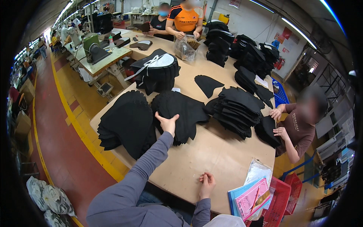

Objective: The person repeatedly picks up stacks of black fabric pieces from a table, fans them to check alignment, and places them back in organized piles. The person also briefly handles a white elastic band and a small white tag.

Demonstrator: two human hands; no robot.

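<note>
Grey-sleeved left hand [166, 123] of ours, thumb and fingers spread, touches black scallop-edged stack of flat pieces [184, 115] on tan tabletop [223, 159]; our bare right hand [207, 184] curled, pinch we cannot tell; black rounded stack [124, 121] just left.

Bright indoor light, overhead tube lights [299, 33], fisheye-bent edges, blackened corners

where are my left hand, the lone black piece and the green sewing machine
Left hand [168, 123], head view: back of the hand
Lone black piece [208, 85], head view: middle of its face
Green sewing machine [91, 44], head view: green body
</note>
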